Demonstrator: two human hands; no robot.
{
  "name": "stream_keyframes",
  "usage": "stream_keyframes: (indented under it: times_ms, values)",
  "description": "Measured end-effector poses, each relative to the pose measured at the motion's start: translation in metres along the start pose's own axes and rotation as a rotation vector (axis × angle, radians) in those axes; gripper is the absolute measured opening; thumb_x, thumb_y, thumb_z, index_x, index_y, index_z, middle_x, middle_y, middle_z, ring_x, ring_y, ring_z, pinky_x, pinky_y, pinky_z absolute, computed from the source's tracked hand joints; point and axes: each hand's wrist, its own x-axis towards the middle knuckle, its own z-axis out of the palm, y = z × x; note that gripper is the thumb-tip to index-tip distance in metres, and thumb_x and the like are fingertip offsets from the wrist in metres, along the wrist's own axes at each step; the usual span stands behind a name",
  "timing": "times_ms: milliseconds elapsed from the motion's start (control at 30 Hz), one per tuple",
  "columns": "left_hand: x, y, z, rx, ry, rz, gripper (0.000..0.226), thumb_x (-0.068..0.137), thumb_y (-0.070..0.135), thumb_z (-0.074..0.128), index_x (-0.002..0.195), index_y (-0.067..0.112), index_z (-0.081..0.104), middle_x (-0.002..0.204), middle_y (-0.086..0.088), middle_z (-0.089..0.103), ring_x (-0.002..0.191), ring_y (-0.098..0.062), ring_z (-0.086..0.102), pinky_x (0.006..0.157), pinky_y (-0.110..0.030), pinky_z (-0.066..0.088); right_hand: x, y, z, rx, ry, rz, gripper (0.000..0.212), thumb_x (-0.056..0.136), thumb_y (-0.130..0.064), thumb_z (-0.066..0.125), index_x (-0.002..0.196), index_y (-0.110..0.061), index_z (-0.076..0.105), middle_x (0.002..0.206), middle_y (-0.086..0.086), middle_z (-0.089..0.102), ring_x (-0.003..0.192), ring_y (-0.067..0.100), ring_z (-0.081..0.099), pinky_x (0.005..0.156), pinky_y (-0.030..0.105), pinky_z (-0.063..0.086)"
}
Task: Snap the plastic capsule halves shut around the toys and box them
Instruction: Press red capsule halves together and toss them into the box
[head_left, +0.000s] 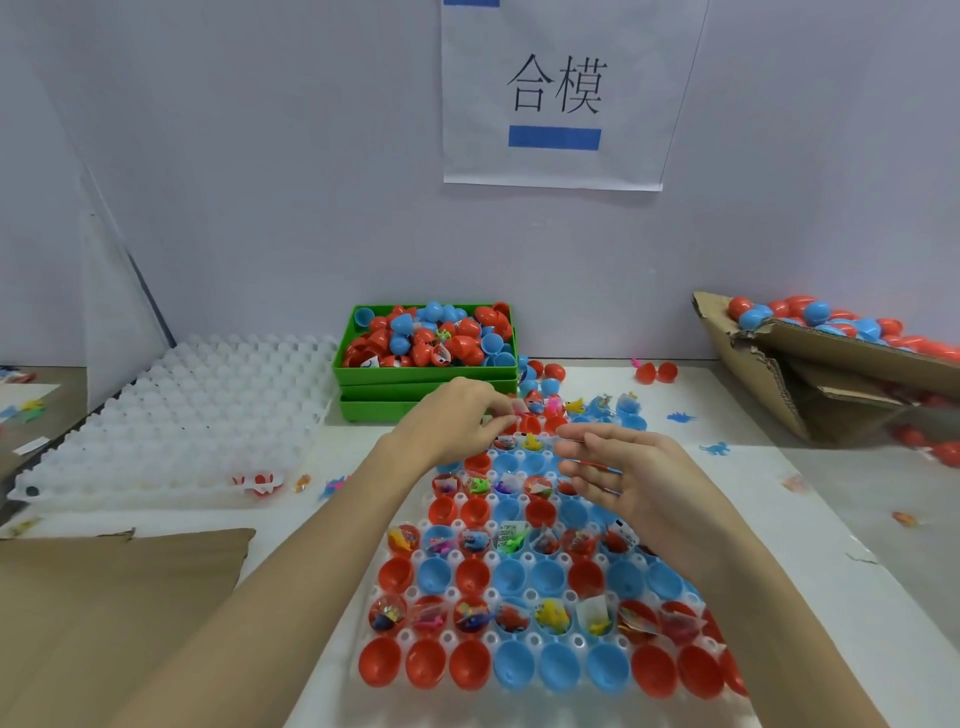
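A white holder tray (524, 560) in front of me carries rows of red and blue capsule halves (522, 667); alternate rows hold small bagged toys (551, 616). My left hand (457, 418) reaches over the tray's far end, its fingertips pinching a small clear toy packet (514, 408). My right hand (631, 480) hovers palm-up over the tray's right side with fingers straight, holding nothing. A cardboard box (810, 358) at the right contains several closed red and blue capsules (810, 314).
A green bin (423, 375) of loose capsule halves and toys stands behind the tray. An empty white holder tray (187, 415) lies at the left, a cardboard sheet (114, 597) in front of it. Loose toys and halves (655, 372) are scattered on the table.
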Motion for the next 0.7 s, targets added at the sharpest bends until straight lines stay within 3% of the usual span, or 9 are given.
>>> stream_keyframes:
  times_ms: [133,267,367,467,567,700]
  values:
    - [-0.006,0.001,0.000,0.031,-0.010,0.033,0.029,0.107,0.033,0.056,0.114,0.017,0.079,0.108,0.004,0.079,0.083,-0.014,0.071,0.079,-0.039,0.059,0.000,0.000,0.001,-0.005,-0.001,0.004,0.023,0.105,-0.007,0.055,0.110,-0.007,0.077,0.104,0.013,0.079,0.094,0.024,0.078,0.074,0.024,0.062]
    - [-0.004,-0.001,0.004,0.089,-0.043,0.023,0.033,0.109,0.029,0.052,0.111,0.009,0.078,0.100,-0.004,0.078,0.088,-0.020,0.070,0.083,-0.041,0.056,-0.001,0.000,0.002,-0.011,-0.002,0.008,0.023,0.106,-0.007,0.054,0.109,-0.007,0.077,0.103,0.013,0.079,0.093,0.024,0.078,0.074,0.024,0.062]
    - [-0.004,0.000,0.001,0.013,0.068,0.005,0.027,0.107,0.022,0.057,0.109,0.005,0.078,0.100,-0.007,0.078,0.087,-0.018,0.070,0.083,-0.033,0.056,-0.002,0.001,0.003,-0.021,0.001,0.014,0.023,0.106,-0.006,0.054,0.110,-0.006,0.077,0.103,0.014,0.079,0.093,0.024,0.078,0.073,0.023,0.062]
    - [-0.016,0.008,-0.008,-0.126,0.265,0.036,0.020,0.104,0.017,0.064,0.107,0.007,0.080,0.101,-0.003,0.080,0.092,-0.003,0.069,0.083,-0.019,0.055,-0.001,0.002,0.005,-0.004,0.006,0.004,0.023,0.105,-0.005,0.054,0.109,-0.004,0.076,0.102,0.015,0.079,0.092,0.024,0.078,0.074,0.023,0.062]
    - [-0.042,0.023,-0.013,-0.234,0.386,0.104,0.014,0.099,0.017,0.071,0.108,0.011,0.081,0.101,0.003,0.080,0.092,-0.005,0.072,0.084,-0.017,0.056,-0.004,0.003,0.012,0.001,0.024,-0.057,0.020,0.104,-0.005,0.056,0.110,-0.006,0.076,0.102,0.013,0.079,0.095,0.023,0.078,0.075,0.023,0.062]
    - [-0.076,0.049,-0.014,-0.355,0.434,0.148,0.023,0.090,0.036,0.079,0.100,0.016,0.083,0.096,0.011,0.079,0.090,0.002,0.071,0.083,-0.015,0.055,-0.009,0.006,0.019,-0.390,0.085,-0.229,0.027,0.106,-0.016,0.057,0.128,-0.028,0.068,0.117,-0.008,0.075,0.098,0.003,0.074,0.074,0.013,0.057]
